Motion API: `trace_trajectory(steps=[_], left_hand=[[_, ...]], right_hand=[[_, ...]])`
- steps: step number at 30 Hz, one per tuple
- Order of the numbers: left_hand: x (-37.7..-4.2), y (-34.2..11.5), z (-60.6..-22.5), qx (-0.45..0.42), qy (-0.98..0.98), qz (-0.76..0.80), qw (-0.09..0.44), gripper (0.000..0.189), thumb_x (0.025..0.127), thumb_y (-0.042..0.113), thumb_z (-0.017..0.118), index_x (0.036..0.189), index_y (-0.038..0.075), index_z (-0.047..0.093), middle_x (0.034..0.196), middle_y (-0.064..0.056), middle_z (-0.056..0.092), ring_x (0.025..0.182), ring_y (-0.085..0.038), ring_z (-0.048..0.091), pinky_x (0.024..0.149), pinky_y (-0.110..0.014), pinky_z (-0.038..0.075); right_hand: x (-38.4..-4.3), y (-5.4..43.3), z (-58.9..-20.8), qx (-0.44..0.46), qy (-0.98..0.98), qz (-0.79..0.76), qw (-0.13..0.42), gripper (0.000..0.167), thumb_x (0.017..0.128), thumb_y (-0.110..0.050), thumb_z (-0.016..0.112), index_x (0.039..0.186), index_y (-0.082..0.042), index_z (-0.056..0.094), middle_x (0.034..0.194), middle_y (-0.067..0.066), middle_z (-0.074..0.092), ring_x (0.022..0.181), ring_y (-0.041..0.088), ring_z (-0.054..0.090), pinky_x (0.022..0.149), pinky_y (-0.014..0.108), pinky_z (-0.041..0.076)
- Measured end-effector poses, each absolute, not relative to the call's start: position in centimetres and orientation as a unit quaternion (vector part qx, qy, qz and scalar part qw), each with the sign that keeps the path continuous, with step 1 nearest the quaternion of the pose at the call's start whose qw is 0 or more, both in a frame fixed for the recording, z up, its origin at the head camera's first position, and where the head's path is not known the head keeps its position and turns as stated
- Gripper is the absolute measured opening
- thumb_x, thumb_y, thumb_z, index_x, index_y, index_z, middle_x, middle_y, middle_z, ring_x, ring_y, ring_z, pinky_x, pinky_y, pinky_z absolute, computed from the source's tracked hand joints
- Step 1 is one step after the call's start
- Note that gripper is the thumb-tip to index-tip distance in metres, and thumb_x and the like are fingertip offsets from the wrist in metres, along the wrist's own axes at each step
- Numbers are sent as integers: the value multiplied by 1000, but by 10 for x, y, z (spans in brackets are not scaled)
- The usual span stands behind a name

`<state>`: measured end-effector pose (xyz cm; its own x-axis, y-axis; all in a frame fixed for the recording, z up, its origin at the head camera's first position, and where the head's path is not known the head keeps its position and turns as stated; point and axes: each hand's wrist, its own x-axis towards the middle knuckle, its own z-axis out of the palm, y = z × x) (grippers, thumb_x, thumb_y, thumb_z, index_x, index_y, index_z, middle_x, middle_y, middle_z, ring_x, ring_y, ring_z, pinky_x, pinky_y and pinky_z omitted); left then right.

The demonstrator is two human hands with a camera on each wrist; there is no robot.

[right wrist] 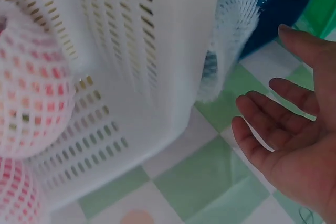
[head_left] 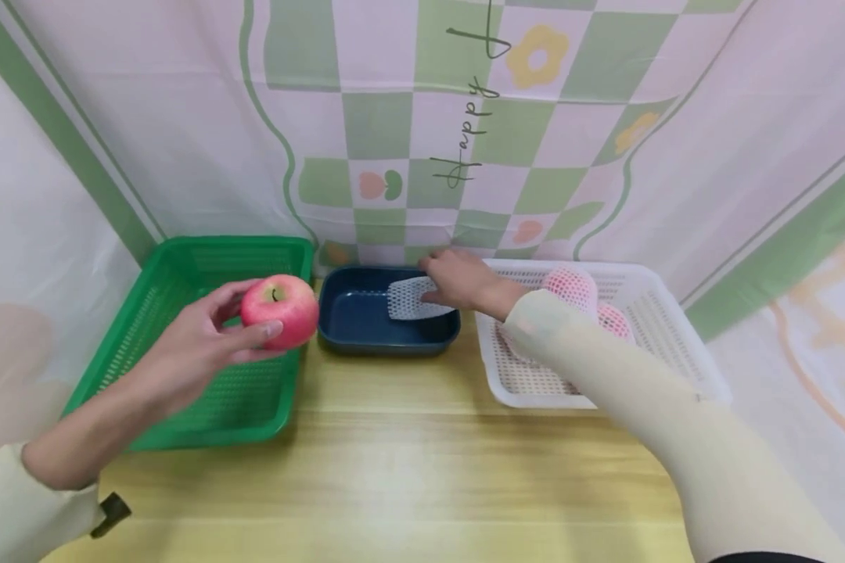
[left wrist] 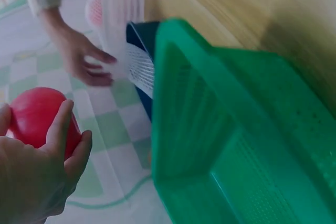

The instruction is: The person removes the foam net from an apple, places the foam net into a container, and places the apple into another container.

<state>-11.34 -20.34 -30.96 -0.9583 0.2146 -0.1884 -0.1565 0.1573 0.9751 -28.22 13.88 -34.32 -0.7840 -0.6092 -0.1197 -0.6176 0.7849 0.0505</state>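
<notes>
My left hand [head_left: 200, 332] grips a red apple [head_left: 289, 306], fingers and thumb around its sides, above the right side of the green basket [head_left: 282, 414]. A white foam fruit net [head_left: 407, 300] lies in the dark blue tray [head_left: 387, 348], bare of fruit. Beside it is my right hand [head_left: 465, 281], at the tray's right end. The right wrist view shows this hand [right wrist: 294, 129] with fingers loosely bent and apart, nothing in them. There, the foam net [right wrist: 236, 24] stands clear of the fingertips.
To the right, a white basket [head_left: 665, 352] holds several net-wrapped fruits [head_left: 570, 285], partly hidden by my right sleeve. All three containers stand on a wooden table [head_left: 394, 469] in front of a checked cloth [head_left: 376, 125] hanging behind them.
</notes>
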Motion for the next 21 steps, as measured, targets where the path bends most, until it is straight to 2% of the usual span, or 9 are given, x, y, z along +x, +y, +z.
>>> trace_trajectory(steps=[4, 10, 16, 21], left_hand=[[-127, -217, -315, 2, 721, 679, 137, 84, 102, 20, 74, 167, 5, 23, 153, -11, 37, 132, -25, 49, 92, -35, 64], [-145, -237, -320, -27, 718, 681, 141, 91, 102, 24, 74, 169, 6, 15, 155, -8, 33, 138, -25, 41, 93, -36, 64], [-163, -255, -324, -64, 673, 723, 144, 98, 102, 17, 73, 169, 6, 2, 156, -5, 29, 135, -23, 41, 95, -38, 63], [-175, -270, -326, -93, 649, 742, 140, 102, 102, 14, 71, 169, 9, -6, 147, 1, 33, 130, -21, 46, 97, -39, 63]], right_hand=[[-274, 147, -332, -335, 941, 38, 39, 54, 95, -36, 81, 134, -2, 66, 125, 17, 69, 110, 36, 69, 94, 49, 61], [-262, 160, -318, -335, 941, 35, 31, 56, 94, -38, 81, 136, -4, 65, 128, 17, 68, 111, 36, 69, 88, 51, 63], [-252, 177, -305, -331, 943, 23, 8, 59, 94, -39, 82, 137, -2, 65, 129, 18, 69, 110, 37, 70, 86, 51, 63], [-244, 198, -299, -337, 941, 15, -16, 57, 95, -35, 81, 135, 1, 65, 125, 21, 70, 101, 37, 72, 82, 51, 63]])
